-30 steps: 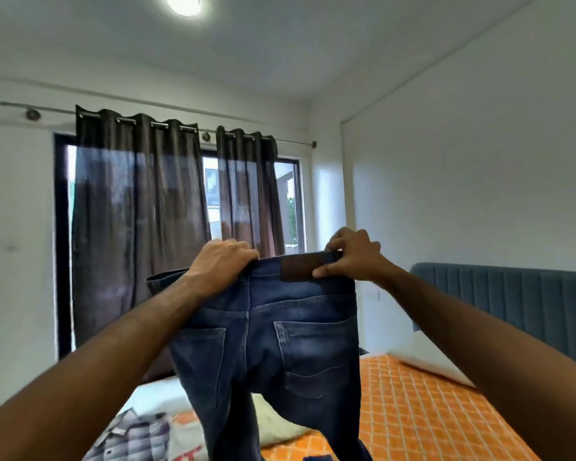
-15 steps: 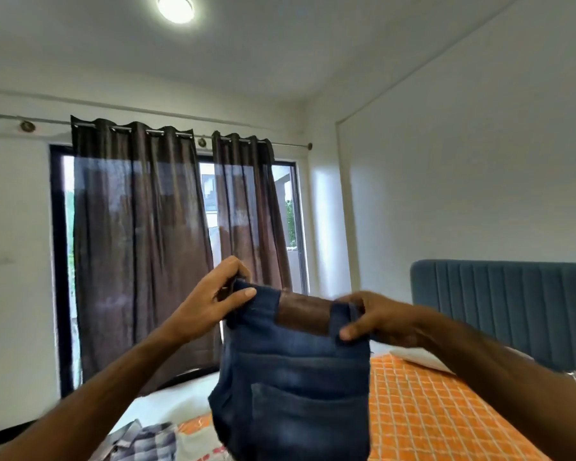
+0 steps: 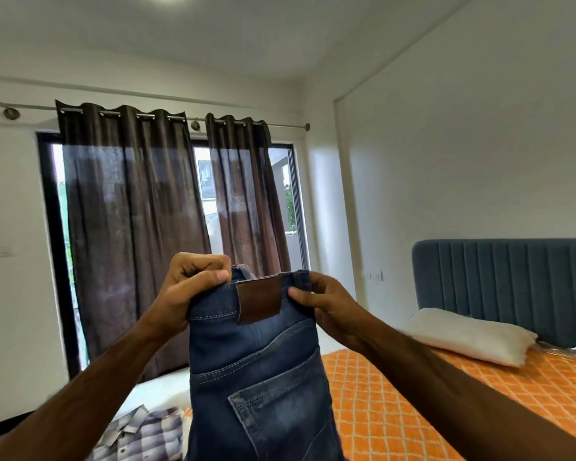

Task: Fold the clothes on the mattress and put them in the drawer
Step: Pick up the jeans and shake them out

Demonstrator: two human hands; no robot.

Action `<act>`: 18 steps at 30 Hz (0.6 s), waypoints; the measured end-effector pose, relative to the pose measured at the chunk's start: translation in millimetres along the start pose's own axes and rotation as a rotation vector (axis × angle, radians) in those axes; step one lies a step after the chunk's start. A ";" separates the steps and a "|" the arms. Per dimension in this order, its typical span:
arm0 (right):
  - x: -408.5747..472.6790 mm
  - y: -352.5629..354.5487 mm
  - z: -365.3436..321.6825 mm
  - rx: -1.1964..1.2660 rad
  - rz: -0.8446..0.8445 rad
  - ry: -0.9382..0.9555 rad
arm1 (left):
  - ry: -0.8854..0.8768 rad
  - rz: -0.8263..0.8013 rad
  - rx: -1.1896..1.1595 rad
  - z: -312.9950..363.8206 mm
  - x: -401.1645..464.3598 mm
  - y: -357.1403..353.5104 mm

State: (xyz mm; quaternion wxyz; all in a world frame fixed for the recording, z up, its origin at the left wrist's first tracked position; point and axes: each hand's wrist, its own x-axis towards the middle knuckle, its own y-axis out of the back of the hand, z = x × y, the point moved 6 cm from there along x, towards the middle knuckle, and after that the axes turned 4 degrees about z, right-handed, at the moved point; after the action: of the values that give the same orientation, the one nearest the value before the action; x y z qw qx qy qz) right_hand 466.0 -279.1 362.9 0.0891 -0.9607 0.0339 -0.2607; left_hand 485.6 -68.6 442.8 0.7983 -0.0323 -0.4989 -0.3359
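A pair of blue jeans hangs in front of me, folded in half lengthwise, back pocket and brown waist patch facing me. My left hand grips the left end of the waistband with curled fingers. My right hand pinches the right end of the waistband beside the patch. Below lies the mattress under an orange checked sheet. A grey checked shirt lies on the mattress at the lower left. No drawer is in view.
A white pillow leans at the blue padded headboard on the right. Dark brown curtains hang over the window straight ahead. White walls close the room on both sides.
The jeans were spread wide at the waist and are now folded in half. My hands have come closer together and the waistband sits lower in view.
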 end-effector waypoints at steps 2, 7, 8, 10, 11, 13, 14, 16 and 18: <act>-2.2 -13.4 13.4 0.065 -0.136 -0.093 | 0.019 -0.077 -0.055 4.5 1.0 -9.5; -10.2 -34.6 24.8 0.143 -0.365 -0.195 | 0.081 -0.143 -0.154 2.5 -1.8 -12.4; -9.7 -34.3 23.7 0.138 -0.373 -0.200 | 0.093 -0.121 -0.172 0.4 -2.9 -8.2; -10.0 -30.8 20.9 0.139 -0.393 -0.216 | 0.126 -0.080 -0.236 -2.7 -7.4 -2.2; -11.2 -29.8 20.3 0.164 -0.427 -0.231 | 0.140 -0.081 -0.269 -2.2 -9.3 -3.5; -16.8 -34.8 22.7 0.248 -0.529 -0.271 | 0.139 -0.157 -0.348 3.8 -10.9 -16.3; -20.6 -40.6 24.3 0.274 -0.590 -0.291 | 0.130 -0.216 -0.392 8.4 -10.9 -25.3; -28.8 -54.2 24.5 0.286 -0.730 -0.299 | 0.127 -0.287 -0.494 13.5 -8.5 -38.4; -31.7 -59.5 23.1 0.264 -0.785 -0.283 | 0.141 -0.252 -0.568 9.0 -4.3 -36.6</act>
State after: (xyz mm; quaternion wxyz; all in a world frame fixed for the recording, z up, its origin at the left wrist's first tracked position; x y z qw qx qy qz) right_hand 451.4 -213.6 338.9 0.1092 -0.9073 -0.3801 -0.1428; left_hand 456.6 -91.3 433.4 0.7419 -0.1683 -0.3288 -0.5595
